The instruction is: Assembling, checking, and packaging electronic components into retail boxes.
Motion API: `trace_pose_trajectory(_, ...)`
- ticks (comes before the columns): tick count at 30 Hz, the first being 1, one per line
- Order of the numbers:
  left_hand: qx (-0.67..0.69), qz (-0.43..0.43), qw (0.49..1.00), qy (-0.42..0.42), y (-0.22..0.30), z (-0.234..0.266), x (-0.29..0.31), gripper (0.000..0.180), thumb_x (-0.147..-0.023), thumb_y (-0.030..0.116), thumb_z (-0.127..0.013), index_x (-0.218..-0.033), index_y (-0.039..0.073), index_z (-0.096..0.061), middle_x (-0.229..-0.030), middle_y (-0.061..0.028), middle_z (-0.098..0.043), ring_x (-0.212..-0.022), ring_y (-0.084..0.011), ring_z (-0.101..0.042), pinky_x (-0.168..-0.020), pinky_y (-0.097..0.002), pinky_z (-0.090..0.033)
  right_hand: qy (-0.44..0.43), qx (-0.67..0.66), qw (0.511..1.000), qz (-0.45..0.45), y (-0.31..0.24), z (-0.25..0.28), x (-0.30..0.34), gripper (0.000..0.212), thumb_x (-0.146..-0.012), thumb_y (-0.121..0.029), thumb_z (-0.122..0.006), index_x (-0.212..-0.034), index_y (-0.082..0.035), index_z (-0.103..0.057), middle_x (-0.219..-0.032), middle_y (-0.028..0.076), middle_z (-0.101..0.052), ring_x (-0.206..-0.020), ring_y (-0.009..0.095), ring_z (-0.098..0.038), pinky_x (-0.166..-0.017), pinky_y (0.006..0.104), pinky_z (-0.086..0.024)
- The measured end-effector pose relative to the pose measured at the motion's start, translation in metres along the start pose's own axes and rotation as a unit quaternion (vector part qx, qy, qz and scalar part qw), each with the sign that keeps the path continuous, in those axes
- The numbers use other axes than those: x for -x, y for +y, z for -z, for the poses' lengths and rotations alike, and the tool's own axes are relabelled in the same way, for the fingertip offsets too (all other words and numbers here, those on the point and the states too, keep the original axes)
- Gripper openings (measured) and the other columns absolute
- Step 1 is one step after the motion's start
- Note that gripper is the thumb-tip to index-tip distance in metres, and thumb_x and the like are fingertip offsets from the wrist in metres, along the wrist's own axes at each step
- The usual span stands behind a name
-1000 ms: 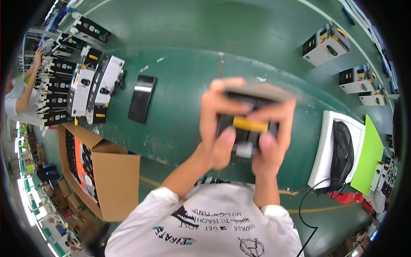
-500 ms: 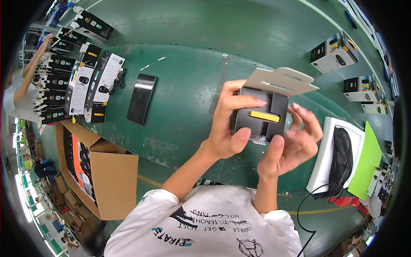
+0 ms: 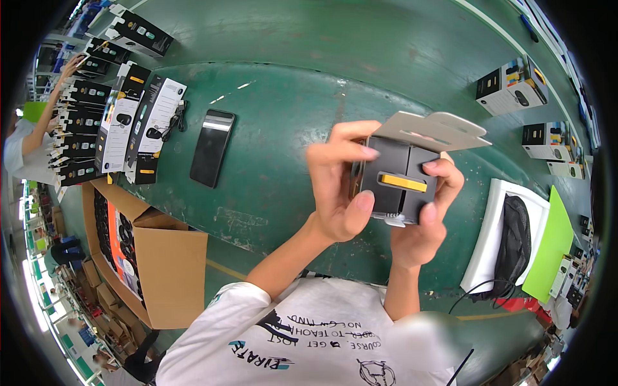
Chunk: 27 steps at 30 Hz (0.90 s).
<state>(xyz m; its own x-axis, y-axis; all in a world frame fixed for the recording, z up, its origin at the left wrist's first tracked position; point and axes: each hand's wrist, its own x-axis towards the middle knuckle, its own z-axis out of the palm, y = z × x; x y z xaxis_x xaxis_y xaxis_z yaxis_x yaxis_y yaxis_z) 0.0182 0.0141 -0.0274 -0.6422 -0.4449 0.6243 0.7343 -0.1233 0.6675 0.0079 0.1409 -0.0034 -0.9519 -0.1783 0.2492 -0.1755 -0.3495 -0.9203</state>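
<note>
Between my hands, above the green table, is a small black box [image 3: 390, 195] with a yellow strip across the end facing up. Its grey hang-tab flap [image 3: 432, 132] stands open on the far side, and a clear plastic bit sticks out at the near edge. My left hand [image 3: 341, 186] grips the box's left side, thumb and forefinger lying on the end panel. On the right side, my right hand [image 3: 428, 215] holds it with curled fingers and thumb pressing the edge. What is inside the box is hidden.
A black phone [image 3: 212, 149] lies left of centre. Rows of black-and-white boxes [image 3: 82, 132] stand far left, above an open carton [image 3: 168, 276]. More boxes [image 3: 513, 87] stand at right, near a white tray [image 3: 483, 257] holding black mesh. A person's arm [image 3: 48, 106] shows at left.
My right hand's fingers, spread beside the box before, have closed onto its right side. The box has shifted slightly right and tilted a little.
</note>
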Motion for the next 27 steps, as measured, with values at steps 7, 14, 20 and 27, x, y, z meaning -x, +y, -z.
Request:
trace_pose_trajectory(7,-0.006,-0.015,1.000,-0.003,0.021,-0.007,-0.007,0.039,-0.097,0.027,-0.066,-0.128,0.004,-0.060,-0.129,-0.0303,-0.057,-0.106,-0.0325,-0.062,-0.091,-0.0461,-0.054,-0.022,-0.027,0.998,0.056,-0.017,-0.019,-0.011,0.058,-0.089,-0.046,-0.059,-0.127,-0.004,-0.053,-0.131,0.020,-0.054,-0.129,0.034,-0.054,-0.115,0.0499,-0.041)
trace_pose_trajectory(14,-0.089,-0.006,0.996,-0.018,0.008,0.006,0.001,0.039,-0.103,0.028,-0.061,-0.127,0.001,-0.048,-0.134,-0.0340,-0.053,-0.110,-0.0308,-0.057,-0.099,-0.0478,-0.048,0.002,0.067,0.998,-0.021,-0.009,-0.021,-0.009,0.042,-0.093,-0.047,-0.054,-0.107,-0.008,-0.045,-0.111,0.008,-0.041,-0.111,0.023,-0.044,-0.105,0.0380,-0.033)
trace_pose_trajectory(20,-0.076,-0.075,0.994,0.014,0.010,-0.006,-0.015,0.029,-0.102,0.016,-0.063,-0.122,0.005,-0.046,-0.127,-0.0337,-0.058,-0.113,-0.0394,-0.063,-0.096,-0.0508,-0.054,-0.018,0.003,0.983,0.180,-0.010,-0.015,-0.023,0.045,-0.095,-0.018,-0.057,-0.138,-0.007,-0.049,-0.127,0.025,-0.062,-0.124,0.040,-0.060,-0.111,0.0586,-0.050)
trace_pose_trajectory(27,-0.085,-0.161,0.983,-0.032,0.002,0.009,-0.012,0.023,-0.107,0.029,-0.060,-0.113,0.007,-0.056,-0.118,-0.0169,-0.064,-0.115,-0.0435,-0.069,-0.098,-0.0661,-0.056,-0.113,0.140,0.949,0.260,-0.005,0.014,-0.023,0.038,-0.103,-0.026,-0.043,-0.086,-0.008,-0.072,-0.122,0.017,-0.064,-0.134,0.040,-0.057,-0.112,0.0654,-0.050)
